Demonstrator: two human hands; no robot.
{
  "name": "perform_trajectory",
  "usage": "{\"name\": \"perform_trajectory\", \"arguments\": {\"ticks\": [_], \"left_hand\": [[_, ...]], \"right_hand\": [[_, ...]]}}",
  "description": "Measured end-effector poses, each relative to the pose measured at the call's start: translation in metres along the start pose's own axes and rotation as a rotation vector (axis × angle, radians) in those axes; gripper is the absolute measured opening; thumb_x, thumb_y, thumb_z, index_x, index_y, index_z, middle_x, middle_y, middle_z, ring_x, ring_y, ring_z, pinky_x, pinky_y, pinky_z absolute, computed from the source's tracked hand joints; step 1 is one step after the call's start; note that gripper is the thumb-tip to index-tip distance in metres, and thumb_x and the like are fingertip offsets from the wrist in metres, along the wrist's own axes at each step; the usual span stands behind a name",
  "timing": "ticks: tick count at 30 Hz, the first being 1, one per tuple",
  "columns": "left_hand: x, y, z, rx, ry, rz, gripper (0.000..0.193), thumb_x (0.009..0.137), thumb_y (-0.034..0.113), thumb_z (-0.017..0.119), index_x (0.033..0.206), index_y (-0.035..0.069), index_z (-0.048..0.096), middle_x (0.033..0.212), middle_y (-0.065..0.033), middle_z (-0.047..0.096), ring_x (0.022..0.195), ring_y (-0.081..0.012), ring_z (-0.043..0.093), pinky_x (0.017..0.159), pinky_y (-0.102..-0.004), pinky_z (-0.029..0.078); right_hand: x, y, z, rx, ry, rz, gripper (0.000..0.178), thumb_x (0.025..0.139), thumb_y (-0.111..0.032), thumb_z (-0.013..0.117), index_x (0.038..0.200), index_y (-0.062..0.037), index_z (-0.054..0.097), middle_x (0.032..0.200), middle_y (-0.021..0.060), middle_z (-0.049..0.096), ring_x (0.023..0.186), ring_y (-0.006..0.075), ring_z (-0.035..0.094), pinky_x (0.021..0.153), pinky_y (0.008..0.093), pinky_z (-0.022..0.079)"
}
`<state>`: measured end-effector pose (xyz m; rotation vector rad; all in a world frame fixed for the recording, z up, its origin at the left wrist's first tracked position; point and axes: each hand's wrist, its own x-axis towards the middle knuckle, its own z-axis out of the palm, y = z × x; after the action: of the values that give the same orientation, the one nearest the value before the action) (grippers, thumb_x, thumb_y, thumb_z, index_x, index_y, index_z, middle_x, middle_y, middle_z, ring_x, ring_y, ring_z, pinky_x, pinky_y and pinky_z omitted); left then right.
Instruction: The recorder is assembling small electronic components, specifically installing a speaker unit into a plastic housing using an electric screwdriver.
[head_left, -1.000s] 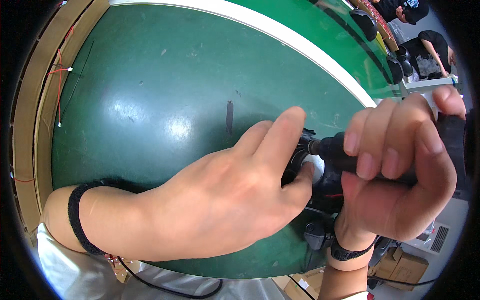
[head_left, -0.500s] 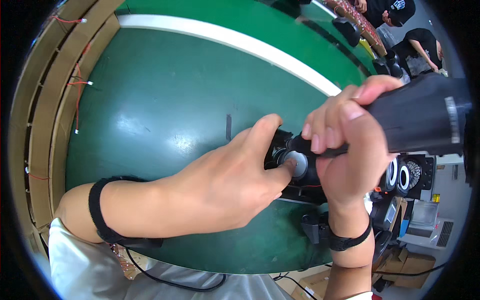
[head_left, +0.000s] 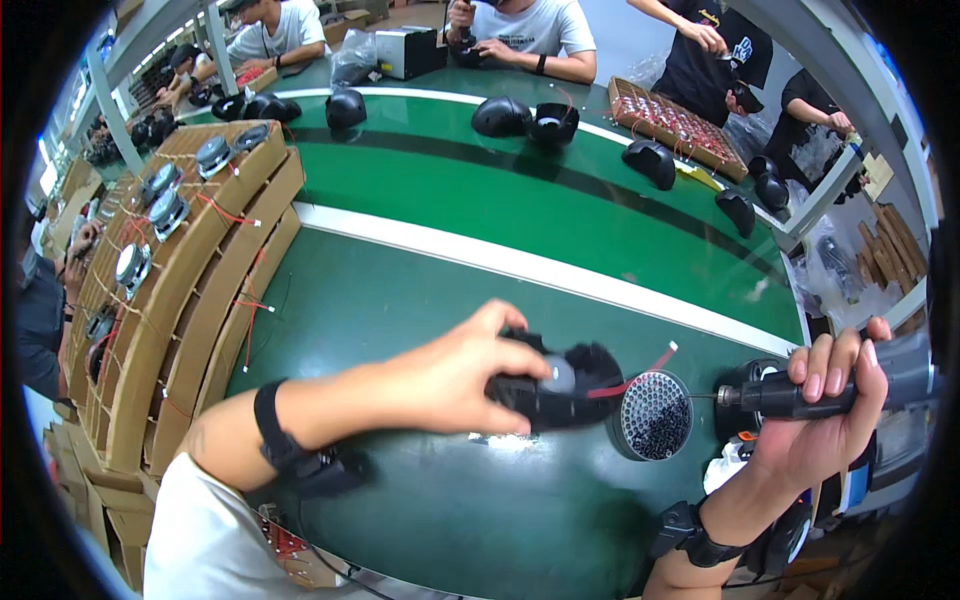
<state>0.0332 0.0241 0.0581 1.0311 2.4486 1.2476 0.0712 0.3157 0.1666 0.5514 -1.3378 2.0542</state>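
Note:
My left hand (head_left: 450,375) is closed round a black plastic housing (head_left: 590,400), blurred by motion, above the green worktop. A silver round part (head_left: 558,373) shows inside it, and a red wire lead (head_left: 610,391) sticks out to the right. Beside the housing stands a round dish (head_left: 621,425) with a perforated plate and many small black screws (head_left: 660,430). My right hand (head_left: 815,415) grips a black electric screwdriver (head_left: 775,393). The screwdriver lies level, its thin bit pointing left at the dish's right rim; whether it touches or holds a screw, I cannot tell.
Stacked cardboard trays (head_left: 215,255) with speakers (head_left: 168,212) and dangling wires line the left. Across the white rail (head_left: 500,267), a green belt (head_left: 480,185) carries several black housings (head_left: 502,117). Co-workers (head_left: 540,35) sit or stand beyond it. A metal frame post (head_left: 835,195) rises at right.
The view has tilted up. The screwdriver's tip, earlier at the housing, is now apart from it by the screw dish. My left hand still holds the housing, now left of the dish.

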Motion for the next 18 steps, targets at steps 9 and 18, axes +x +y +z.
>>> {"name": "perform_trajectory", "arguments": {"ticks": [9, 18], "left_hand": [[0.182, -0.085, -0.048, 0.257, 0.476, -0.253, 0.059, 0.061, 0.038, 0.091, 0.108, 0.007, 0.072, 0.113, -0.0255, 0.053, 0.109, -0.038, 0.053, 0.098, -0.0387, 0.046], [0.288, -0.106, -0.005, 0.252, 0.742, -0.251, 0.072, 0.075, 0.058, 0.075, 0.125, 0.007, 0.063, 0.14, -0.0348, 0.037, 0.125, -0.0481, 0.048, 0.108, -0.046, 0.039]], "right_hand": [[0.02, -0.005, -0.01, 0.081, 0.23, 0.125, 0.028, 0.095, -0.012, 0.049, 0.121, -0.001, 0.047, 0.066, 0.002, 0.043, 0.051, 0.0115, 0.046, 0.055, 0.0272, 0.045], [0.028, 0.004, -0.025, -0.04, 0.244, 0.153, 0.032, 0.097, -0.016, 0.05, 0.123, 0.0013, 0.047, 0.066, 0.0013, 0.045, 0.052, 0.011, 0.047, 0.055, 0.0266, 0.044]]}}
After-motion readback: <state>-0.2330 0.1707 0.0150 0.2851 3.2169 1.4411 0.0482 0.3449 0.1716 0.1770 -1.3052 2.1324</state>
